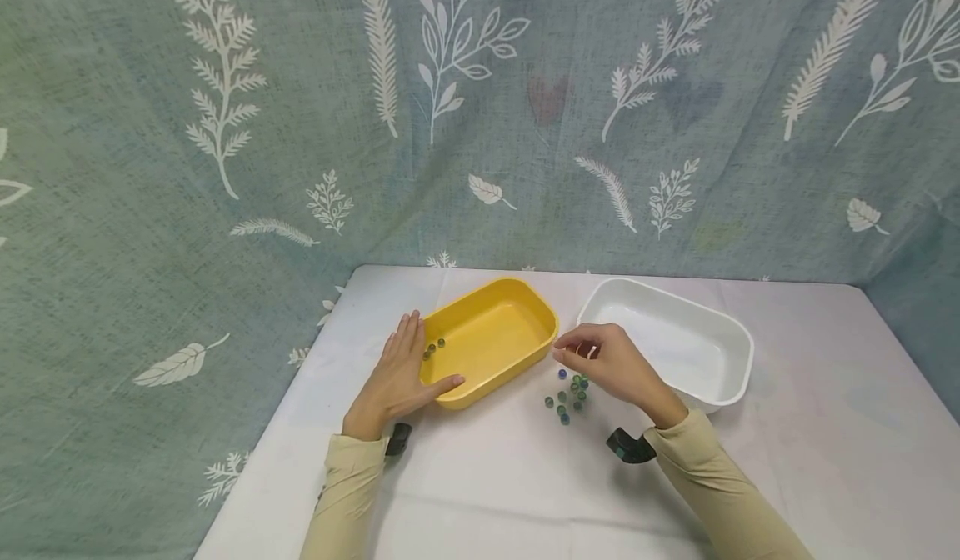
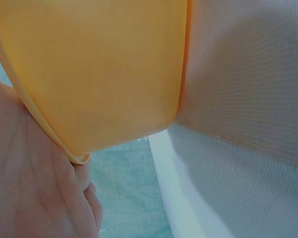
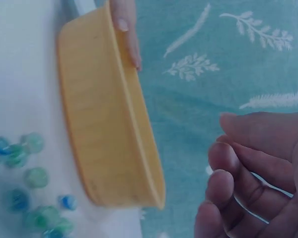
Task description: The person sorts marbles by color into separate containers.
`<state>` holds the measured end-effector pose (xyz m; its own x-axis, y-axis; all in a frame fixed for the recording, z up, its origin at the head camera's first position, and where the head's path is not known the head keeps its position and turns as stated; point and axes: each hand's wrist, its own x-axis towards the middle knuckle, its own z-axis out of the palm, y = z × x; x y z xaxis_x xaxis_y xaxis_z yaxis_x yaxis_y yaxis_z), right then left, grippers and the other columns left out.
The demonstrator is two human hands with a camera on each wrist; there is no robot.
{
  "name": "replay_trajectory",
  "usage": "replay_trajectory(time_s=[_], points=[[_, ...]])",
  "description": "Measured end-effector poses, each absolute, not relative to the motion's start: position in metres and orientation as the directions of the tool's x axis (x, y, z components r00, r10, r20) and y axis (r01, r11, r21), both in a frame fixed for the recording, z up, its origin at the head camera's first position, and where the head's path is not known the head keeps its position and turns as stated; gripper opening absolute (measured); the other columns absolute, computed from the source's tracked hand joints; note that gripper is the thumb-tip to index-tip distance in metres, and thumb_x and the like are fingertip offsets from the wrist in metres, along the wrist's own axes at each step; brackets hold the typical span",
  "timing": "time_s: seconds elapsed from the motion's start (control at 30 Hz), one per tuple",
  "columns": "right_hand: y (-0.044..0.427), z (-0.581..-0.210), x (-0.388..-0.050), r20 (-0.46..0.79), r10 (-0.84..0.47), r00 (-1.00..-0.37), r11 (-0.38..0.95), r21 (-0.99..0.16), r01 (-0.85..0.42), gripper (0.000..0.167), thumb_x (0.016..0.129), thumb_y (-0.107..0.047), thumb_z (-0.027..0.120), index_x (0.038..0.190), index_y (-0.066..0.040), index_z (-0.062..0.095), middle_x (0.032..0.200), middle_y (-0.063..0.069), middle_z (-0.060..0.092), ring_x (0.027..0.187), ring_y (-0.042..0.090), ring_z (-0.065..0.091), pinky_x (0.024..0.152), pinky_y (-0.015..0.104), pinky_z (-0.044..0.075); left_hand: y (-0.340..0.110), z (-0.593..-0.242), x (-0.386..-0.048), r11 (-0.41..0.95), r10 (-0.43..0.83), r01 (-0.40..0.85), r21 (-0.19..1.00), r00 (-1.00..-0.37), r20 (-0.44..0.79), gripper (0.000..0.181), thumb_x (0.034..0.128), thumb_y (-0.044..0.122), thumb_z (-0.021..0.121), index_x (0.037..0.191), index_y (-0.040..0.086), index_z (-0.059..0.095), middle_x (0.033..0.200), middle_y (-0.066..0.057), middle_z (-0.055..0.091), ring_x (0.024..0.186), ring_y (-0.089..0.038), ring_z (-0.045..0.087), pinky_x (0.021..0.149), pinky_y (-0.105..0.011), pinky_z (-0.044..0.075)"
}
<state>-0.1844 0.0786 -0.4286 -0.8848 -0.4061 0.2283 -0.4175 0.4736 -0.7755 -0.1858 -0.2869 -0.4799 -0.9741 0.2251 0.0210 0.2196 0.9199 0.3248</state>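
Leaf-patterned blue-green cloth (image 1: 480, 177) hangs behind a pale tabletop (image 1: 810, 360). Toward the tabletop's far edge sit a white tray (image 1: 667, 331) and, nearer the far left corner, a yellow tray (image 1: 502, 327). The left hand (image 1: 393, 381) rests on the yellow tray's left end, fingers straight, thumb over the near rim. Beside it, three marbles (image 1: 431, 347) lie inside. The right hand (image 1: 611, 364) hovers between the trays, fingers bent, thumb near the forefinger; whether it holds anything I cannot tell. Loose marbles (image 1: 562, 397) lie below it, toward the near edge.

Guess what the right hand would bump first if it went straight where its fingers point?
Probably the yellow tray; the right hand may be high enough to pass over it, though.
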Motion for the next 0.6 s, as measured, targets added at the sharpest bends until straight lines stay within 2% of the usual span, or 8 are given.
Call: replay_trajectory(time_s=[0.27,0.6], points=[[0.099,-0.451,-0.171,0.219,-0.328,-0.919,0.501,-0.784,-0.366,0.013,0.092,-0.018,0.078,0.100,-0.009,0.081,0.079,-0.006,0.070,0.072,0.006,0.058,0.066,0.022,0.052,-0.285,-0.479,-0.187,0.918,0.227,0.220,0.330,-0.974,0.017,0.126,0.0848,0.083,0.056,0.165,0.000,0.006,0.176,-0.013,-0.005,0.164,-0.032,-0.004,0.133,-0.055,0.009],[0.113,-0.478,-0.161,0.185,-0.345,-0.920,0.473,-0.813,-0.341,0.016,0.090,-0.013,0.078,0.102,-0.003,0.080,0.080,-0.004,0.070,0.069,0.003,0.057,0.063,0.021,0.051,-0.285,-0.479,-0.187,0.924,0.216,0.211,0.320,-0.976,0.021,0.128,0.0828,0.085,0.056,0.164,-0.001,0.007,0.176,-0.014,-0.002,0.164,-0.033,-0.002,0.133,-0.055,0.010]])
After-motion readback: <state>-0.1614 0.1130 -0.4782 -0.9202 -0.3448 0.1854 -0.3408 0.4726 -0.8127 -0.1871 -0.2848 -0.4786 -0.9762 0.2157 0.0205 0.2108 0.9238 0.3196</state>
